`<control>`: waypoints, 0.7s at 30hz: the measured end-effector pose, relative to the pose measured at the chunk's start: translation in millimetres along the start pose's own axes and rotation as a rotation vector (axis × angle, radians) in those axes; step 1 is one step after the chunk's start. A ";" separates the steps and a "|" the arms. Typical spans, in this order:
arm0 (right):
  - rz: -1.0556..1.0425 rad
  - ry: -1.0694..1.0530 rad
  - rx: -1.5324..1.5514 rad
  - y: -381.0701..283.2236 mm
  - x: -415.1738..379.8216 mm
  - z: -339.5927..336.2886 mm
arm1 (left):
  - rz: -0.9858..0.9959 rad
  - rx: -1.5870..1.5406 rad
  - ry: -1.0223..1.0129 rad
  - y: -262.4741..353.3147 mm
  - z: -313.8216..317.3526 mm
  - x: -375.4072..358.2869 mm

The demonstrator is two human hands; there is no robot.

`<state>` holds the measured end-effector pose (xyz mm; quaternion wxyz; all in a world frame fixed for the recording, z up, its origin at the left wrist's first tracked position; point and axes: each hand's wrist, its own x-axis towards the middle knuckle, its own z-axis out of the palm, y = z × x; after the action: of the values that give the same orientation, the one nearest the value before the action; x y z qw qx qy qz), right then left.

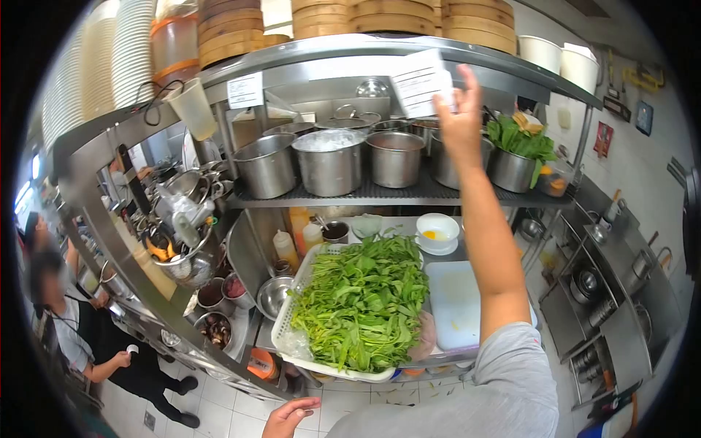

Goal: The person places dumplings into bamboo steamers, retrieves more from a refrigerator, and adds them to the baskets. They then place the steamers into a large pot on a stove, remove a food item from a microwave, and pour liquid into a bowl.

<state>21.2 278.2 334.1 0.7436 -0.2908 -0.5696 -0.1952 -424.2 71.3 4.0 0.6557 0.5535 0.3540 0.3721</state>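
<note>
My right hand (460, 120) is raised in front of the upper shelf, its thumb side over the lower right edge of a tilted white printed paper slip (416, 86). The index finger points up past the slip, which looks held at that edge. Low at the bottom, my left hand (290, 419) hangs with loosely stretched fingers and nothing visible in it. Between the two hands, a white plastic basket (277, 328) heaped with leafy greens (358, 299) stands on the counter. To its right lies a pale cutting board (454, 303).
Steel pots (330, 164) line the middle shelf, with bamboo steamers (391, 16) above. Another printed slip (244, 90) hangs on the left. A white bowl (438, 228) stands behind the board. A co-worker (87, 343) stands at left, and a steel rack (606, 292) is at right.
</note>
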 end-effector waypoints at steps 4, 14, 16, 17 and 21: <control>0.097 0.083 -0.121 20.5 25.5 -96.2 | -0.023 -0.009 -0.071 14.5 3.5 25.4; 0.130 0.095 0.185 23.9 48.9 -176.7 | 0.042 0.041 -0.254 39.7 37.8 73.3; 0.410 0.157 0.004 55.4 50.0 -189.4 | 0.085 0.142 -0.318 37.5 43.4 77.3; 0.437 0.159 -0.030 66.4 47.4 -194.4 | 0.092 0.146 -0.325 38.8 44.8 78.5; 0.469 0.156 -0.068 72.6 48.1 -199.7 | 0.030 0.040 -0.295 25.9 41.8 74.0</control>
<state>226.0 204.2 328.7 0.8000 -0.4240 -0.4205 -0.0582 -355.2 119.9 31.4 0.6837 0.6203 0.2531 0.2893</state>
